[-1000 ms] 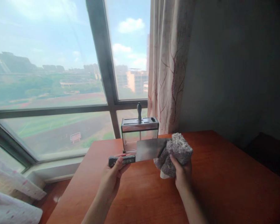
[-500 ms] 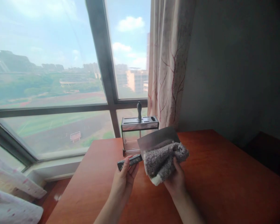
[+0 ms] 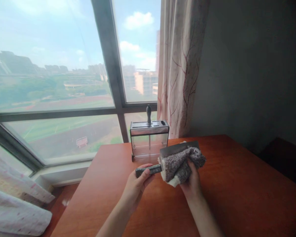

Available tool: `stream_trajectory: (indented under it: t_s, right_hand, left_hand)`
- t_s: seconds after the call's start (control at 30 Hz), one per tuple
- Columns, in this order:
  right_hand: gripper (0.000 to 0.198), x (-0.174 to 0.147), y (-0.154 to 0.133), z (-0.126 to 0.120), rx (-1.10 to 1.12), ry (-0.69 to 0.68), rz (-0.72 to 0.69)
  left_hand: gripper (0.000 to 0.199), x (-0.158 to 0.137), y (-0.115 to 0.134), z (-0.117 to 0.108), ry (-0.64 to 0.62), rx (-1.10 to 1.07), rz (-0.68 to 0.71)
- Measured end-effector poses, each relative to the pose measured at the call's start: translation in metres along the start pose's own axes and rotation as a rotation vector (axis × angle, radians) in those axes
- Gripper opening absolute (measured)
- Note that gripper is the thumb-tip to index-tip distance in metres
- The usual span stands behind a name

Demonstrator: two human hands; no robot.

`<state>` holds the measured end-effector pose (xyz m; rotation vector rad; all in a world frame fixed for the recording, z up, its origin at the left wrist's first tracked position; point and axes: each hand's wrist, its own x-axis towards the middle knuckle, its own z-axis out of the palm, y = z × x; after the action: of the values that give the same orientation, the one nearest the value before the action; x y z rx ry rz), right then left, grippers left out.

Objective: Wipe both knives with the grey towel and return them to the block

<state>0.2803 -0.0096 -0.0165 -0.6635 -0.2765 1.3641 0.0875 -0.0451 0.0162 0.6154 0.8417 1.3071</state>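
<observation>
My left hand (image 3: 138, 186) is closed around the dark handle of a cleaver (image 3: 171, 150), whose wide grey blade points to the right. A fluffy grey cloth (image 3: 179, 164) with a white underside is folded over the lower part of the blade. My right hand (image 3: 192, 179) grips this cloth from below and presses it against the blade; some of its fingers are hidden behind the cloth. Beyond my hands stands a clear-sided knife block (image 3: 150, 131) with a metal top, and a knife with a dark grey handle (image 3: 148, 114) is upright in it.
The reddish-brown wooden table (image 3: 108, 200) spreads under my hands. A tall window (image 3: 64, 92) lies behind and to the left. A patterned curtain (image 3: 182, 69) hangs behind the knife block, and another curtain (image 3: 17, 210) is at lower left. A grey wall (image 3: 251, 75) rises on the right.
Both hands have shifted right with the cleaver and cloth. The cloth now covers more of the blade, leaving a narrower strip showing along its top. The view has moved slightly.
</observation>
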Motion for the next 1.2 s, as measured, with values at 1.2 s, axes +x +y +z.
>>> stream_trajectory:
  t_s: [1.2]
  right_hand:
    - [0.058, -0.026, -0.033, 0.012, -0.647, -0.786, 0.401]
  left_hand:
    - [0.034, 0.054, 0.115, 0.0, 0.277, 0.311, 0.687]
